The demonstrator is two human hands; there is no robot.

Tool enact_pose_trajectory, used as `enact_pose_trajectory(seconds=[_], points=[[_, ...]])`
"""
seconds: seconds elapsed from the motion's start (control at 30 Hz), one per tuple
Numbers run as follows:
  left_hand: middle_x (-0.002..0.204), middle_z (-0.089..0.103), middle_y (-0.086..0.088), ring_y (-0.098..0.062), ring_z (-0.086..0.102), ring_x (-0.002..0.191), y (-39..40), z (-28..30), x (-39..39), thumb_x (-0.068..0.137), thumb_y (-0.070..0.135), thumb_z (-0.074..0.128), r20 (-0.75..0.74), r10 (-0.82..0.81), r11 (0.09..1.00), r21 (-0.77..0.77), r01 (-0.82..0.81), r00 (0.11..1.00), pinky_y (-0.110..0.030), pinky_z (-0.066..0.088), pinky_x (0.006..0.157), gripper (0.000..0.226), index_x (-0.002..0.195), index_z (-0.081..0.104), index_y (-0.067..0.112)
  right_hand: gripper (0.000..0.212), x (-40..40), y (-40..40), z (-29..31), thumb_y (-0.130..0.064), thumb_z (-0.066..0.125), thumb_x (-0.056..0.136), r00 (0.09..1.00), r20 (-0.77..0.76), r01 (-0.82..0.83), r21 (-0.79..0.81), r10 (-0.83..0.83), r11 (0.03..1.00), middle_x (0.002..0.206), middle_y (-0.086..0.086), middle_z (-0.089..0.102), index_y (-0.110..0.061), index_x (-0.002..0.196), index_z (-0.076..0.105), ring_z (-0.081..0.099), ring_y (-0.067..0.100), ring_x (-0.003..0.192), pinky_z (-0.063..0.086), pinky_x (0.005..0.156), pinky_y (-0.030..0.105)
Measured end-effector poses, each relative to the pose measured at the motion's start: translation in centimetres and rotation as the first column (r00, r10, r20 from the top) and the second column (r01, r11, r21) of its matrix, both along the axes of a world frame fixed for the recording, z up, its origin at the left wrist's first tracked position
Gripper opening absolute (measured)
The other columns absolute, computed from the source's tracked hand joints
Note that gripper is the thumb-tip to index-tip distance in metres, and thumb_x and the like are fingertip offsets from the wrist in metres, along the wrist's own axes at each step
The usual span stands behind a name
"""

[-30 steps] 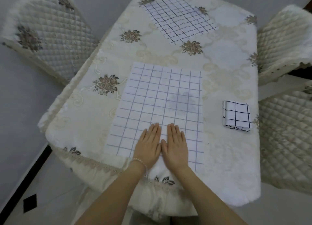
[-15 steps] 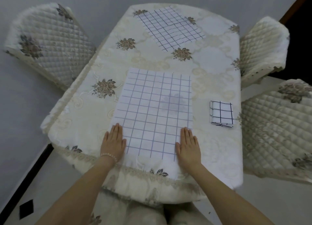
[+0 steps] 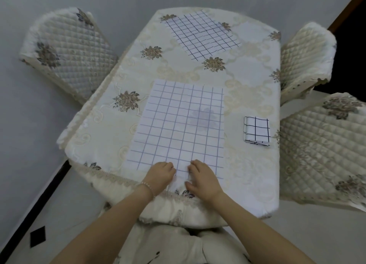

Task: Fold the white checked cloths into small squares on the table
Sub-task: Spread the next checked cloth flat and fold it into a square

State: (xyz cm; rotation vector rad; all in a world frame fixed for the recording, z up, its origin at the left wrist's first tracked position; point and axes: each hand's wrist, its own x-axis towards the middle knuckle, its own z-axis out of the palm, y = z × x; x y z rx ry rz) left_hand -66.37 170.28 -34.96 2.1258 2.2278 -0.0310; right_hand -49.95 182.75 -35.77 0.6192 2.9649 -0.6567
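A white checked cloth (image 3: 182,125) lies spread flat on the counter (image 3: 247,184), its near edge at the counter's near edge, where both hands meet at the middle of that hem. The left hand (image 3: 159,175) and the right hand (image 3: 203,176) sit close together with fingers curled, pinching the cloth's near edge, which puckers slightly between them; a bead bracelet (image 3: 147,186) circles the left wrist. A folded checked square (image 3: 256,131) rests near the counter's right edge, well apart from the open cloth. A second unfolded checked cloth (image 3: 202,35) lies skewed at the far edge. The counter wears a cream embroidered tablecloth (image 3: 174,69) with brown flower motifs and a fringed hem. Quilted cream chairs stand around it: one (image 3: 65,51) off the left edge, one (image 3: 305,57) at the far right corner, and one (image 3: 324,149) along the right edge. Pale grey floor (image 3: 25,135) surrounds the setting, with a dark strip along the lower left.
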Motion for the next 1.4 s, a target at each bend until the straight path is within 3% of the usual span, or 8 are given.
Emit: enact_pose_trajectory(seconds=[0.2,0.33,0.43,0.6,0.73,0.93,1.33,1.4], points=[[0.058,0.055,-0.002,-0.018,0.052,0.045,1.3,1.4,0.2,0.045,0.005,0.082,-0.009,0.089,0.987,-0.134,-0.089,0.996,-0.024,0.039,0.043,0.032,0.065,0.059,0.014,0.048,-0.6,-0.6,0.1,-0.04,0.055,0.081,0.991,0.128,0.032,0.021,-0.034,0.999,0.138,0.008,0.041,-0.013,0.12,0.048,0.036,0.026,0.129,0.027,0.111,0.043],[0.054,0.048,0.0,-0.023,0.041,0.043,3.1,3.4,-0.3,0.072,0.007,0.069,0.034,0.224,0.953,-0.219,-0.211,0.974,-0.026,0.024,0.037,0.021,0.084,0.052,0.011,0.017,-1.4,-0.2,0.3,-0.011,0.057,0.078,0.992,0.026,0.12,-0.026,-0.12,0.992,0.106,0.01,0.06,-0.007,0.094,0.059,0.058,0.03,0.095,0.045,0.08,0.037],[0.061,0.035,0.002,-0.019,0.034,0.051,3.8,3.5,-1.1,0.092,0.009,0.039,0.045,0.213,0.923,-0.336,-0.186,0.976,-0.03,0.022,0.044,0.011,0.103,0.039,0.01,0.009,-1.9,0.9,0.7,-0.007,0.052,0.086,0.983,0.021,0.185,-0.071,-0.184,0.98,0.099,0.011,0.06,-0.004,0.091,0.06,0.056,0.029,0.093,0.042,0.074,0.038],[0.098,0.059,0.001,-0.019,0.054,0.083,4.5,3.1,-3.8,0.09,0.034,0.05,0.327,0.248,0.925,-0.359,-0.122,0.912,-0.03,0.043,0.071,0.027,0.112,0.044,0.02,0.015,-3.0,3.3,2.4,-0.014,0.048,0.092,0.952,0.109,0.303,-0.237,-0.284,0.923,0.084,0.003,0.05,-0.012,0.077,0.046,0.05,0.022,0.084,0.033,0.065,0.031],[0.076,0.049,0.004,-0.021,0.053,0.083,5.2,3.2,-5.9,0.091,0.02,0.049,0.323,0.323,0.884,-0.439,-0.162,0.89,-0.027,0.033,0.063,0.018,0.074,0.043,0.022,0.013,-3.7,6.0,3.7,-0.022,0.052,0.094,0.953,0.183,0.286,-0.276,-0.242,0.918,0.094,0.006,0.065,-0.011,0.092,0.058,0.054,0.02,0.084,0.038,0.068,0.032],[0.066,0.047,0.009,-0.016,0.049,0.076,8.1,4.5,-10.5,0.09,0.019,0.054,0.399,0.414,0.862,-0.46,-0.212,0.818,-0.023,0.034,0.063,0.01,0.079,0.054,0.019,0.031,-4.1,11.0,5.3,-0.012,0.055,0.085,0.919,0.257,0.366,-0.271,-0.3,0.89,0.064,-0.004,0.043,-0.02,0.062,0.036,0.042,0.02,0.072,0.026,0.053,0.028],[0.072,0.055,0.007,-0.014,0.053,0.074,15.8,6.8,-21.3,0.085,0.029,0.066,0.434,0.43,0.895,-0.317,-0.312,0.792,-0.024,0.037,0.059,0.012,0.077,0.061,0.021,0.01,-7.5,19.7,6.0,-0.018,0.071,0.085,0.638,0.052,0.636,-0.598,-0.769,0.487,0.076,-0.008,0.061,-0.015,0.084,0.061,0.058,0.011,0.073,0.044,0.059,0.011],[0.069,0.056,0.007,-0.014,0.055,0.071,16.8,6.8,-22.8,0.084,0.029,0.068,0.445,0.457,0.887,-0.293,-0.357,0.77,-0.024,0.039,0.06,0.013,0.077,0.063,0.02,0.027,-7.9,20.9,5.9,-0.029,0.072,0.083,0.574,0.023,0.659,-0.606,-0.818,0.446,0.083,-0.001,0.061,-0.007,0.091,0.06,0.058,0.018,0.08,0.049,0.074,0.024]])
